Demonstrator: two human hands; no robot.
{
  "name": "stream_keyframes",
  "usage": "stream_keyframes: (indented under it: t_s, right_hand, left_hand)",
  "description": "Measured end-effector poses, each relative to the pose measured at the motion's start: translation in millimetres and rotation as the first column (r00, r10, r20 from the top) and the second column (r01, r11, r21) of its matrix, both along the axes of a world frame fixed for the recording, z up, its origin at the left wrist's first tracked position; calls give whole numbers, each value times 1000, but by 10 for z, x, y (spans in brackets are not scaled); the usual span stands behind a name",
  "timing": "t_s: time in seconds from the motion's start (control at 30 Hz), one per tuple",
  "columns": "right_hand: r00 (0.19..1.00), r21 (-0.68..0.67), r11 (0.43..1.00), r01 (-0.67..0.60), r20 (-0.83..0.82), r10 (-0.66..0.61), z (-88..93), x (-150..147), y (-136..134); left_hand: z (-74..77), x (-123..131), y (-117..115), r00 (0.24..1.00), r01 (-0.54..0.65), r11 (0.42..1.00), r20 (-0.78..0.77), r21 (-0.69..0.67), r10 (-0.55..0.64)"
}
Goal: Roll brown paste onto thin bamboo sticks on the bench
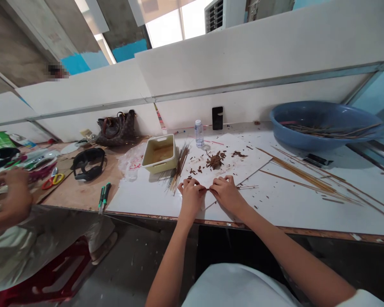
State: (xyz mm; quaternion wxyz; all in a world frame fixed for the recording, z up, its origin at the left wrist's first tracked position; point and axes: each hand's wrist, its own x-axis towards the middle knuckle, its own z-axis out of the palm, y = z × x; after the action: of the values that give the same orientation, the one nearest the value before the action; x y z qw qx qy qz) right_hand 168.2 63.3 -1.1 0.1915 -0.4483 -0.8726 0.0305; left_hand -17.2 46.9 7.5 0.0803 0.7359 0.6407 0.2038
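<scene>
Both hands pinching one thin brown strip

Through the head camera I see the left hand and right hand near the close edge of the table, each grip closed by its fingertips on a thin brown strip between them. Taking the hands as centre, I find a bundle of fine sticks toward ten o'clock, touching a yellow tub. Yellowish sticks lie at three. At twelve come a heap of brown scraps, a clear bottle, then an upright phone. At two, a blue basin holds more sticks.
</scene>
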Motion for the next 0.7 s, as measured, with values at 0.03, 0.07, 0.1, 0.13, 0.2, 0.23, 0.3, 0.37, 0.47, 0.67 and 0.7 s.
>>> stream_keyframes:
  t_s: [0.03, 0.07, 0.1, 0.13, 0.2, 0.23, 0.3, 0.37, 0.47, 0.67, 0.7]
  right_hand:
    - [1000, -1, 1000, -4, 7, 4, -2, -10, 4]
    - [1000, -8, 1000, -5, 8, 5, -3, -15, 8]
    - [1000, -19, 1000, -4, 5, 4, -3, -15, 11]
    - [1000, -32, 999, 1, -1, -1, -2, -11, 12]
    - [1000, -59, 998, 19, -21, -21, -2, 13, 9]
    - [999, -67, 997, 27, -35, -29, -4, 32, 4]
    - [997, -64, 997, 37, -67, -41, -14, 76, -9]
    - [993, -42, 998, 51, -104, -55, -27, 114, -21]
    - [988, -24, 997, 69, -140, -72, -33, 126, -21]
    - [998, -34, 999, 29, -63, -31, 33, -24, 38]
    - [999, -37, 999, 24, -37, -25, 40, -50, 50]
  left_hand:
    - [-1, 5, 5, 1000, 2, 1000, 2, 2, -2]
    - [-2, 8, 9, 1000, 5, 1000, 2, 5, -5]
    - [-2, 9, 14, 1000, 8, 1000, 1, 7, -8]
    - [-2, 5, 17, 1000, 11, 1000, -2, 7, -11]
    - [-5, -12, 16, 1000, 19, 1000, -12, 4, -19]
    - [-10, -25, 10, 1000, 24, 1000, -15, 5, -24]
    - [-29, -59, -9, 999, 37, 999, -13, 24, -36]
    - [-57, -97, -35, 999, 44, 997, 3, 56, -44]
    - [-91, -157, -66, 999, 28, 997, 21, 77, -30]
    - [-86, -271, -62, 1000, -19, 996, 21, 89, 17]
    - [-84, -279, -56, 1000, -20, 996, 25, 86, 18]
